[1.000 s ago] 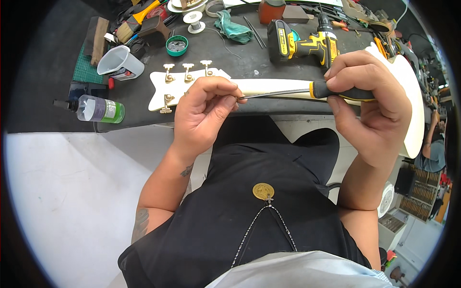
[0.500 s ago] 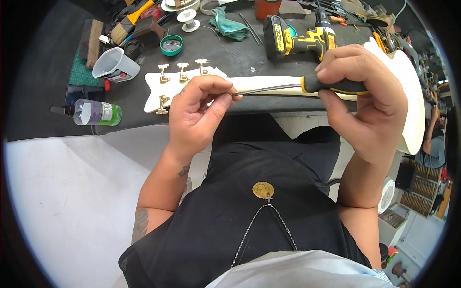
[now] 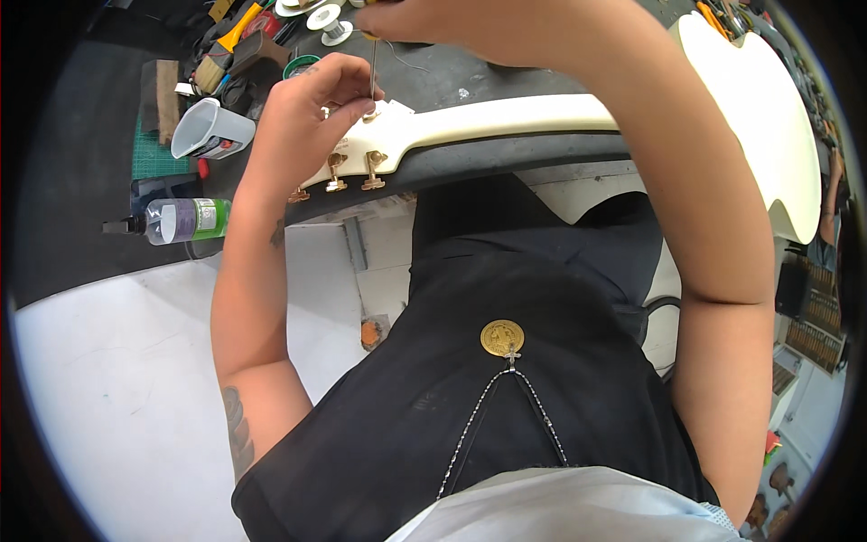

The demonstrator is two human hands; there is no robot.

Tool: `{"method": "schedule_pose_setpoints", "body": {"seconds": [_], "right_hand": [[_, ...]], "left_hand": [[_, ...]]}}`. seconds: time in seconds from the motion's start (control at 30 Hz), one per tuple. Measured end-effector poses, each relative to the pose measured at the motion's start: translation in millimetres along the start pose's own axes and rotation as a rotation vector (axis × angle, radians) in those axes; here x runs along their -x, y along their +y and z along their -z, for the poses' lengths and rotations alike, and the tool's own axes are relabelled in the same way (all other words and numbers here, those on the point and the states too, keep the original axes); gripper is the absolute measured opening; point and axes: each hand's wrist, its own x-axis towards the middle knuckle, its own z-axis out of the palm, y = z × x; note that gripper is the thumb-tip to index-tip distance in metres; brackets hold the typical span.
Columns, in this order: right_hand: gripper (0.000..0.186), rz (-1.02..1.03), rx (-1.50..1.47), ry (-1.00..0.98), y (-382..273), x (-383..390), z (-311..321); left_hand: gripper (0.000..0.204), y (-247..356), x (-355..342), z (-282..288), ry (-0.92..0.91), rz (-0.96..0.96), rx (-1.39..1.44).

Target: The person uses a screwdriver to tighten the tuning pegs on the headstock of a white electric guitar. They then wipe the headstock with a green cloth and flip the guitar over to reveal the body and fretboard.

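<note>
A cream-white electric bass or guitar lies face down along the bench, its neck (image 3: 515,117) running from the body at right to the headstock (image 3: 388,135) at left. Gold tuning machines (image 3: 373,170) are fitted along the headstock's near edge. My left hand (image 3: 316,104) rests over the headstock, thumb and fingers closed around the lower end of a screwdriver (image 3: 374,68). Its thin shaft stands upright over a tuner at the far edge. My right hand (image 3: 424,20), cut off by the upper edge, grips the handle, which is mostly hidden. Whether a screw sits at the tip cannot be seen.
To the left are a white plastic cup (image 3: 212,131), a spray bottle (image 3: 185,220) with green liquid, a wood block (image 3: 163,99) and a green cutting mat (image 3: 149,158). A wire spool (image 3: 330,24) and a paintbrush (image 3: 217,68) lie beyond the headstock.
Both hands have moved left and farther out. The screwdriver has turned from level above the neck to upright over the headstock. The headstock now shows tilted nearer me.
</note>
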Motion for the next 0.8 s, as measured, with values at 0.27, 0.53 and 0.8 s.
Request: {"method": "schedule_pose_setpoints", "body": {"seconds": [0.27, 0.53, 0.8], "right_hand": [[0.02, -0.069, 0.08, -0.117, 14, -8, -34], [0.016, -0.063, 0.109, -0.15, 25, -15, -46], [0.014, -0.05, 0.155, -0.284, 14, -18, -38]], "left_hand": [[0.022, -14, -12, -1, -0.148, 0.12, -0.102], [0.019, -21, -13, 0, -0.173, 0.13, -0.068], [0.016, -26, -9, -3, -0.171, 0.152, -0.05]]}}
